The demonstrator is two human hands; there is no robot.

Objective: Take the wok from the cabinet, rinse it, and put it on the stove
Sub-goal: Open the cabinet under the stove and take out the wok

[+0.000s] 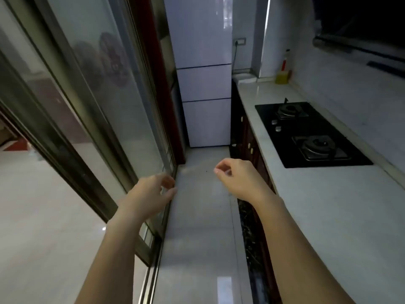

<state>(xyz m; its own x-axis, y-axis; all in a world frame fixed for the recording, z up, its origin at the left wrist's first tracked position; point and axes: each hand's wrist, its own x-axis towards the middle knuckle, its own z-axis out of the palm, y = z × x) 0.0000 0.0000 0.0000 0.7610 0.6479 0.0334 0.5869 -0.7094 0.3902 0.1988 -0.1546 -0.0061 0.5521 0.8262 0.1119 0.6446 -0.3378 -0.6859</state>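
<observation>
— Head camera: where's the gas stove (285, 150)?
— Set into the white countertop (328, 216); dark cabinet doors (247, 139) stand just below it.
— And the hands?
— Both hang left of the stove, fingers loosely curled, holding nothing. The right hand (236, 178) is nearer it; the left hand (151, 194) is farther, by the sliding glass door (98, 106).
— The wok?
— Can't tell where.

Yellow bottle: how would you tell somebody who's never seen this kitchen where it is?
Find the long white counter along the right side, with the black stove set into it. Follow it past the stove to the far end, near the tall white fridge. The yellow bottle stands there, the only bright-coloured thing on the counter, with a red part above.
</observation>
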